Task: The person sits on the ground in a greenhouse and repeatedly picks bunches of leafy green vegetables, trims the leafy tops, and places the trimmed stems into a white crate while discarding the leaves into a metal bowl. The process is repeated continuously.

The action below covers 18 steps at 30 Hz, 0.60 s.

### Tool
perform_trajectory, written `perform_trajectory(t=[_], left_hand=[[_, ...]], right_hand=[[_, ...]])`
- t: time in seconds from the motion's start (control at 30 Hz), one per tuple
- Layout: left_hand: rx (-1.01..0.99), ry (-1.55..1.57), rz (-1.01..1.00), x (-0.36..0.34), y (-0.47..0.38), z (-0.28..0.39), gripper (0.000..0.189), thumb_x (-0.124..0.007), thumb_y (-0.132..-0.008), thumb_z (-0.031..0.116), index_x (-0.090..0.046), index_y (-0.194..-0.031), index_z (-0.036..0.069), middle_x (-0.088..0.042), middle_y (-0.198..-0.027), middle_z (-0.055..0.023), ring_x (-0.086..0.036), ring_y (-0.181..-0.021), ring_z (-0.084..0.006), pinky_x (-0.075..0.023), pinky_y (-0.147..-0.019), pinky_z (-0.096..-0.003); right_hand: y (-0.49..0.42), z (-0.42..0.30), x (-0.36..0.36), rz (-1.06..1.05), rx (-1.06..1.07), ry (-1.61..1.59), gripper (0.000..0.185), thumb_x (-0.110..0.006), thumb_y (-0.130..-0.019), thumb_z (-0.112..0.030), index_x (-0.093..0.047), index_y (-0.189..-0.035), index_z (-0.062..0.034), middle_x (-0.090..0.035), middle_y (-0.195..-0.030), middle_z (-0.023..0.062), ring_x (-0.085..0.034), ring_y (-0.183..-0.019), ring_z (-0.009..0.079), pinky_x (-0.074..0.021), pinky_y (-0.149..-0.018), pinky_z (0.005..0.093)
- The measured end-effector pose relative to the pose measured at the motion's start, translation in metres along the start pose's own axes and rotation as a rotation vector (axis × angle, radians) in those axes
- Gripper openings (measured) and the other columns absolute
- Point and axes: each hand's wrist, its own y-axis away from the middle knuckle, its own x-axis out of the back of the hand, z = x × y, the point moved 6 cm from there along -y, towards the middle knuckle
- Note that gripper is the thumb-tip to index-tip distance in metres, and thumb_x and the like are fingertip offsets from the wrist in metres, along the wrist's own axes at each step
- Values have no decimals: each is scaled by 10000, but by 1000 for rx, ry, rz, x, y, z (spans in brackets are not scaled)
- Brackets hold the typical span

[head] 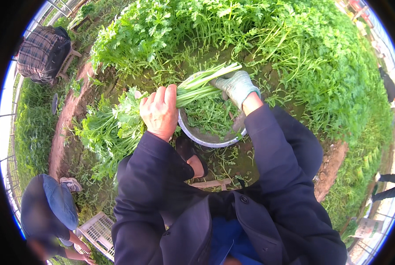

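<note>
My bare left hand (159, 111) is wrapped around a bunch of leafy greens (196, 89) that resemble garland chrysanthemum. Pale cut stems point up and to the right, while the leafy tops hang left of my fist. At the stem end is my right hand (234, 86) in a light knitted glove, its fingers closed about the lower stems; its fingertips are partly hidden. Below both hands stands a round metal basin (214, 144) holding loose green leaves and trimmings (210, 116). A pile of leafy greens (106, 132) lies beside my left forearm.
Dense greens (303, 49) grow ahead and to the right. My shoe (186, 149) is close to the basin, near a wooden stool (214, 184). At lower left a person (48, 212) bends over a plastic crate (96, 228). Plaid cloth (37, 49) covers something on a stool at upper left.
</note>
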Motion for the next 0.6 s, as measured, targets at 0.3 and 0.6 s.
perform_trajectory(t=[0.3,0.6], left_hand=[[-16,-1,-68,-5,0,-3,264,-637,-731,98,-606,-986,158,-562,-777,-7,-612,-689,-206,-433,-614,-380],[53,117,-175,-18,3,-19,332,-665,-689,29,-614,-997,144,-644,-837,-48,-656,-741,-294,-487,-664,-410]], right_hand=[[-14,0,-11,52,115,232,302,-845,-792,-171,-682,-1007,-36,-703,-757,24,-534,-455,106,-427,-419,271],[-4,-17,-6,89,89,692,545,-799,-774,-497,-730,-1109,-74,-757,-918,90,-724,-848,240,-557,-786,358]])
